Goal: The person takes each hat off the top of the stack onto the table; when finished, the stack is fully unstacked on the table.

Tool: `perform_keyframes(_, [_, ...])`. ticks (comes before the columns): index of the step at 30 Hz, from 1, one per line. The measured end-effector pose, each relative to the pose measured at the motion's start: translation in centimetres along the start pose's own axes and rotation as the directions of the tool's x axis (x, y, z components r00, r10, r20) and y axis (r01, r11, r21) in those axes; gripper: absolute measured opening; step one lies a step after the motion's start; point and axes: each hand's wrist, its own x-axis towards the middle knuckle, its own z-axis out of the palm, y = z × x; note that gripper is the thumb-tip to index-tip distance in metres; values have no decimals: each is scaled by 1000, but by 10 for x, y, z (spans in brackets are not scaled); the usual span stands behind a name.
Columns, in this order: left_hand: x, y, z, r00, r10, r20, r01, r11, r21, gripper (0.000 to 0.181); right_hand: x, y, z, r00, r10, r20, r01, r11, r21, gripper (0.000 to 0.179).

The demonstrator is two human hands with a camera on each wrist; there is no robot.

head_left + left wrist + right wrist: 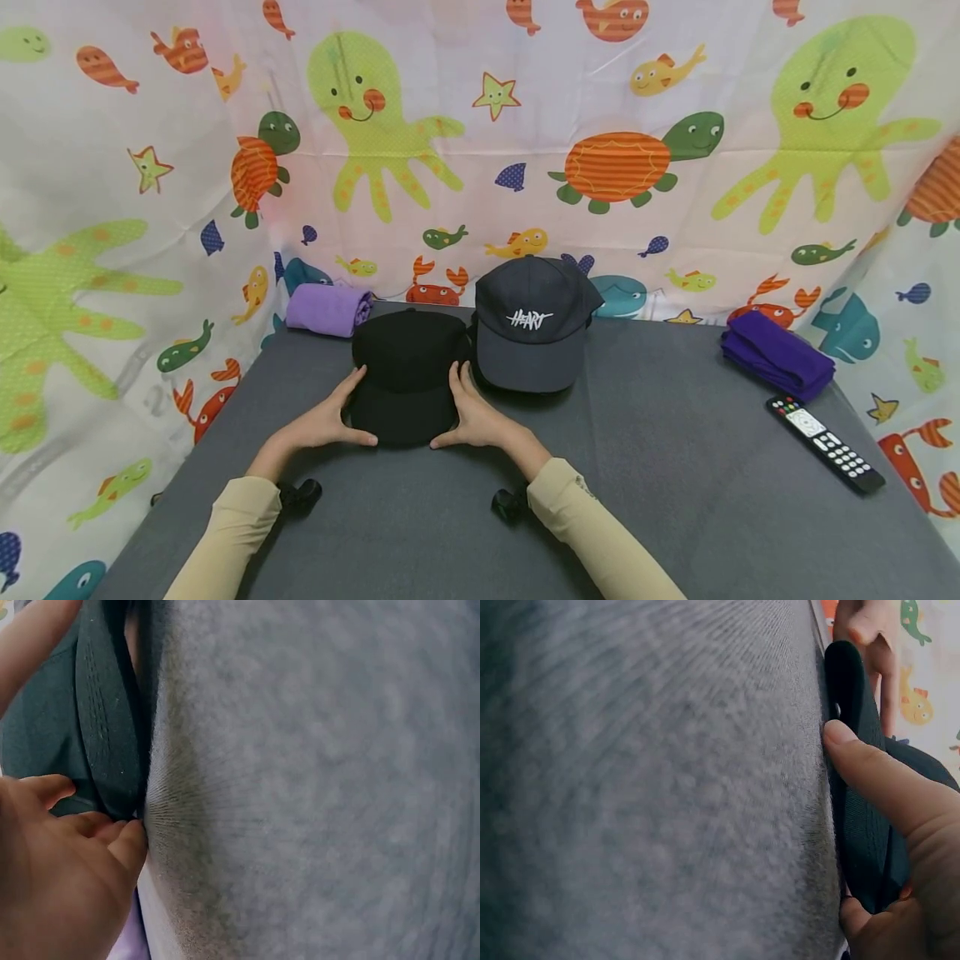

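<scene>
A plain black cap sits on the grey table, its brim facing me. My left hand grips its left side, with the thumb at the brim's front edge and the fingers along the side. From the opposite side my right hand holds the cap the same way. In the left wrist view, curled fingertips meet the brim low against the table. The right wrist view has the thumb lying on the brim. Just right of the black cap stands a dark navy cap with white lettering.
A rolled lilac cloth lies behind the black cap at the left. Far right are a folded purple cloth and a black remote control. A sea-animal patterned curtain encloses the table's back and sides.
</scene>
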Motion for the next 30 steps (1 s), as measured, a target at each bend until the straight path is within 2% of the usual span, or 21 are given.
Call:
perform_keyframes(2, [1, -9, 1, 1000, 7, 16, -8, 1000, 25, 119, 0, 0, 0, 1000, -3, -11, 3, 1000, 1, 127])
perform_keyframes(7, [5, -12, 0, 1000, 12, 7, -12, 999, 45, 119, 2, -1, 0, 999, -16, -43, 16, 1000, -9, 123])
perform_keyframes(11, [10, -14, -4, 999, 4, -34, -1, 997, 83, 111, 4, -4, 0, 995, -30, -93, 27, 999, -35, 113])
perform_keyframes(15, [15, -15, -7, 999, -3, -51, 7, 996, 84, 106, 7, -3, 1, 989, -35, -142, 24, 997, -77, 99])
perform_keyframes(19, [20, -17, -11, 999, -10, -46, 14, 997, 81, 103, 9, -2, 2, 989, -30, -144, 13, 993, -116, 90])
perform_keyframes(23, [26, -18, -15, 998, 10, -61, -5, 996, 84, 96, 10, -1, 3, 988, -30, -152, 10, 992, -130, 82])
perform_keyframes(27, [31, -19, -17, 995, 31, -96, -20, 994, 112, 88, 12, 2, 4, 971, -30, -235, 0, 992, -128, 66])
perform_keyframes(30, [34, -21, -17, 992, 21, -128, -6, 992, 123, 84, 15, 5, 5, 954, -39, -299, 2, 993, -122, 57])
